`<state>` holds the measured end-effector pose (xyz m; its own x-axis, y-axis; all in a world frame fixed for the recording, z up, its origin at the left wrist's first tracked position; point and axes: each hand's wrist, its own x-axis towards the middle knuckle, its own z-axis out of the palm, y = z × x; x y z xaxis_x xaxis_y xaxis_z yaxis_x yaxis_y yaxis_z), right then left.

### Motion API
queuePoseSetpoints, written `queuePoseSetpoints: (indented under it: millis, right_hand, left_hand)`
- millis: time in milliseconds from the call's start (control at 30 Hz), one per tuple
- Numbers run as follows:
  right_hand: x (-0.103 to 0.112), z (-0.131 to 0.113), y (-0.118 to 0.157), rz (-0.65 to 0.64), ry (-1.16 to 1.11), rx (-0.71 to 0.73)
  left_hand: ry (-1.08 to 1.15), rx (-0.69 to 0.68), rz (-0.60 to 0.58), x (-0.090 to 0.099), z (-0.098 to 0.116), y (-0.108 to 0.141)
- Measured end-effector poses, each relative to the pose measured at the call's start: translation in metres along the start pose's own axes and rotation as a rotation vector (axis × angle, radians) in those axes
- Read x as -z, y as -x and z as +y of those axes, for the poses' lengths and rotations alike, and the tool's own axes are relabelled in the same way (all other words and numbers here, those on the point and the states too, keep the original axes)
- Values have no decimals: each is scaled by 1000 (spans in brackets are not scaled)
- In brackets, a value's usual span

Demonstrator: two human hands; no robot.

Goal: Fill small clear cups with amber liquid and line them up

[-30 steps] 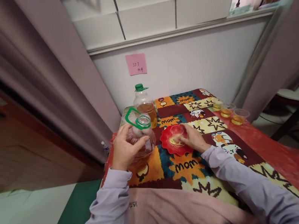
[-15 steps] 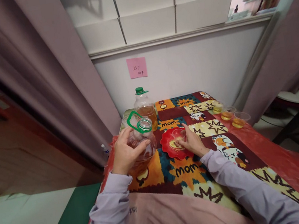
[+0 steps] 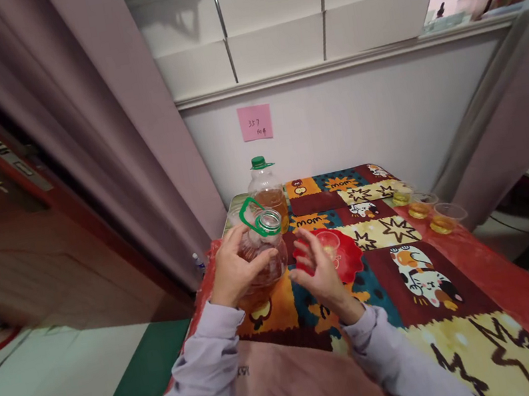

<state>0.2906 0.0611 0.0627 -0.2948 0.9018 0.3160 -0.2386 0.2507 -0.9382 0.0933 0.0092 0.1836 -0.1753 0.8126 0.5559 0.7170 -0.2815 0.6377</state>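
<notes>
My left hand (image 3: 235,267) is wrapped round the near side of a clear plastic jug (image 3: 270,264) that stands uncapped, with a green carrying ring on its neck. Some amber liquid shows low inside it. My right hand (image 3: 326,279) is empty, its fingers spread and curved, just right of the jug and apart from it. Partly behind that hand lies a red scalloped plate (image 3: 354,258), on which a clear plastic cup (image 3: 331,241) sits. A second jug (image 3: 271,200) with a green cap and amber liquid stands behind the first.
Three clear cups of yellowish liquid, the nearest cup (image 3: 445,220) included, line the table's right side. A patterned mat (image 3: 432,264) lies over a red table cover (image 3: 518,291). Behind rises a white wall with a pink note (image 3: 255,123). A wooden door (image 3: 52,260) is at left.
My right hand has left the cup on the red plate and moved left towards the jug, its fingers opening. My left hand stays on the jug. The view has shifted slightly.
</notes>
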Motion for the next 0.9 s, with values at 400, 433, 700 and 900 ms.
queuePoseSetpoints:
  millis: [400,433,700,900]
  right_hand:
    - [-29,-16,-25,-160,-37,96]
    - [-29,-18,-26,-148,-7,121]
    - [-22,-24,-22,-78,-198,75]
    - [-23,-16,-23,-43,-233,74]
  left_hand:
    - [43,-51,-36,-17,-3,4]
    - [54,-41,-37,-19,-3,5]
    - [573,190,249,-31,-19,9]
    - [904,741,773,-22,-95,49]
